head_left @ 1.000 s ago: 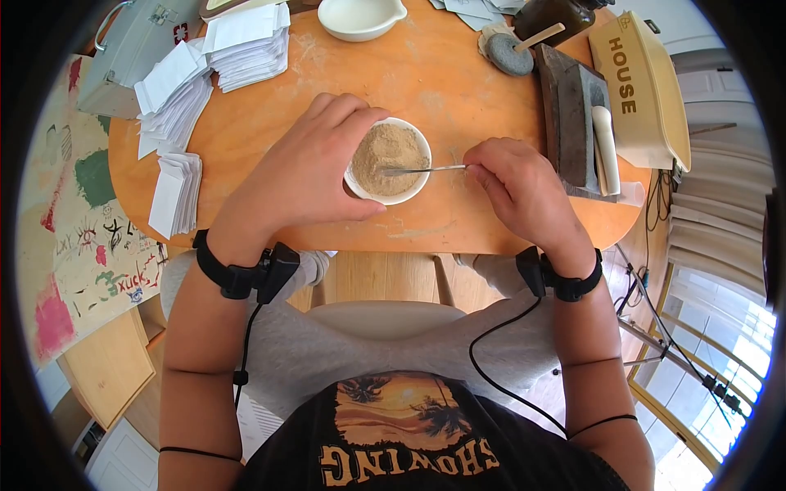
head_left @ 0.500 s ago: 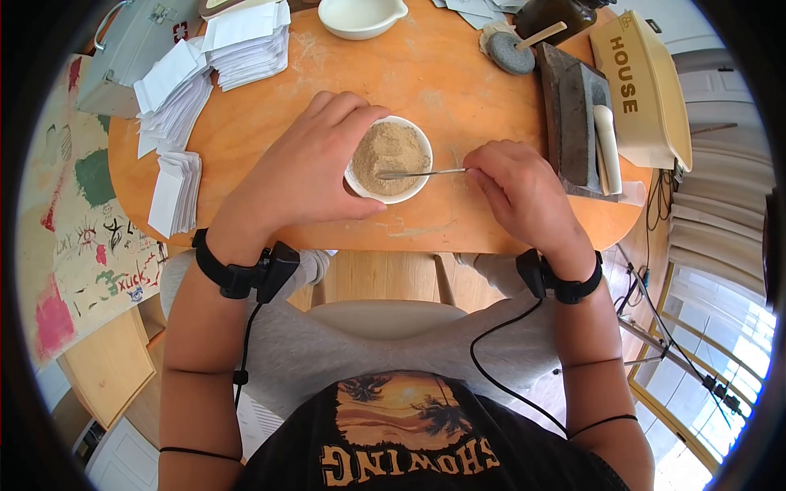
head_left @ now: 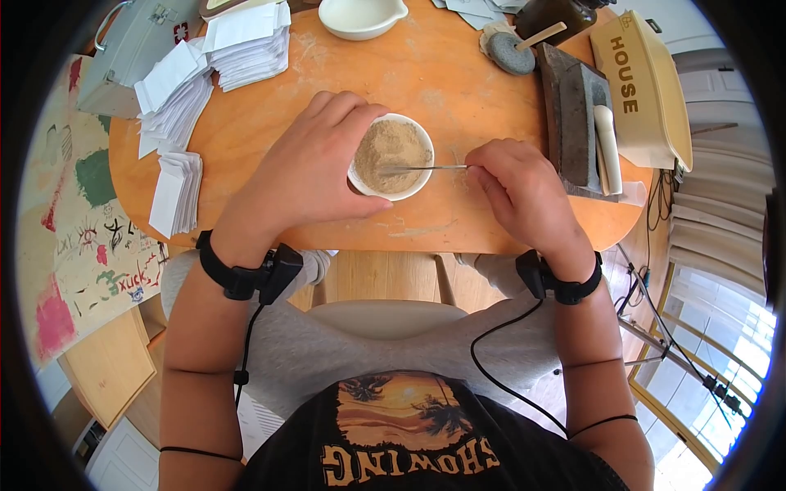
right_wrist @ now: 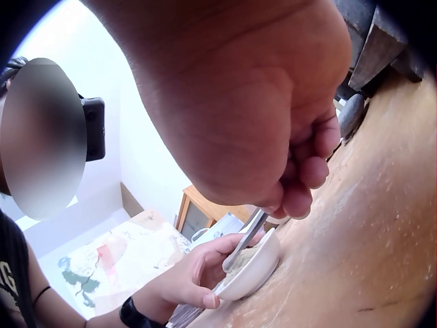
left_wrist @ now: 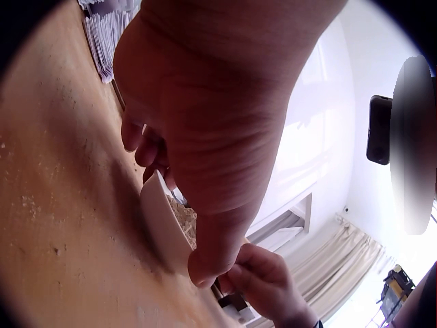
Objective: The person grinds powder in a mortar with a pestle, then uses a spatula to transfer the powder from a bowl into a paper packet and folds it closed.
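A small white bowl [head_left: 427, 147] filled with tan powder [head_left: 385, 146] sits near the front edge of the wooden table. My left hand [head_left: 315, 164] holds it from the left, fingers around the far side and thumb at the near rim. In the left wrist view the bowl [left_wrist: 164, 225] leans slightly under that hand. On the right, my right hand [head_left: 517, 188] pinches the handle of a thin metal spatula [head_left: 446, 168] between thumb and curled fingers. Its tip dips into the powder. The right wrist view shows the spatula's rounded blade [right_wrist: 239, 260] over the bowl's rim.
Stacks of white paper packets [head_left: 246, 49] lie at the left beside a metal case [head_left: 135, 57]. A spouted white bowl [head_left: 360, 18] stands at the back. To the right are a round grey stone with a stick [head_left: 512, 56], a dark stone trough [head_left: 571, 123], a white pestle [head_left: 606, 147] and a cream bin [head_left: 647, 90].
The spatula blade, lying in sight over the powder half a second ago, is now partly sunk in it. The left hand and bowl have shifted very slightly away from the body.
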{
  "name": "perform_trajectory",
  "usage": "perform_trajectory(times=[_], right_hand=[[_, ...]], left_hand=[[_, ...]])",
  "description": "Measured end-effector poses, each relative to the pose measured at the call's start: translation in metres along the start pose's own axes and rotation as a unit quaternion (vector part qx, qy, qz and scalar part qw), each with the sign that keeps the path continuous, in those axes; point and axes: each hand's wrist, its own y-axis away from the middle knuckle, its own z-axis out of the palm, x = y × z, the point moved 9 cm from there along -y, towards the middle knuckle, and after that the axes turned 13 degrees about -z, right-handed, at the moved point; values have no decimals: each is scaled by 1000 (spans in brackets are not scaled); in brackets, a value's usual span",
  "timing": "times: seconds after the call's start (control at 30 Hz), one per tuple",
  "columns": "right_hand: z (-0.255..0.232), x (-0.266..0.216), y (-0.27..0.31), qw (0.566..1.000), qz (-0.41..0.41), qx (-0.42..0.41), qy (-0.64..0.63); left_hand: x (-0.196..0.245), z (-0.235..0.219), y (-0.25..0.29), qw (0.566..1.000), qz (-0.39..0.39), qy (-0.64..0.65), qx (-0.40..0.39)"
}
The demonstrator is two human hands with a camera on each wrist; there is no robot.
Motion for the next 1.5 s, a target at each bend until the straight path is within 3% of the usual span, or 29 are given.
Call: perform_trajectory(times=[0.07, 0.23, 0.33, 0.43, 0.53, 0.73, 0.83, 1.03, 1.5], right_hand=[[-1, 0, -1, 1000, 2, -2, 1], [-3, 1, -1, 1000, 2, 7, 8], [-9, 5, 2, 998, 28, 39, 30], [-10, 9, 3, 998, 42, 25, 32], [-9, 11, 5, 999, 41, 13, 32], [-6, 13, 8, 999, 43, -2, 5], [-10, 10, 7, 999, 42, 19, 5], [-5, 6, 10, 997, 49, 60, 23], [6, -4, 14, 996, 34, 52, 68]], left_hand=[[2, 1, -1, 1000, 2, -10, 13], [-8, 10, -1, 993, -107, -23, 48], [-4, 6, 0, 991, -93, -31, 87], [-2, 4, 1, 995, -53, -5, 88], [-3, 4, -1, 997, -58, 13, 48], [-4, 8, -3, 997, -49, 14, 51], [-2, 13, -2, 994, -60, 0, 96], [-1, 17, -3, 990, -103, -18, 93], [-3, 15, -4, 992, -99, -13, 70]])
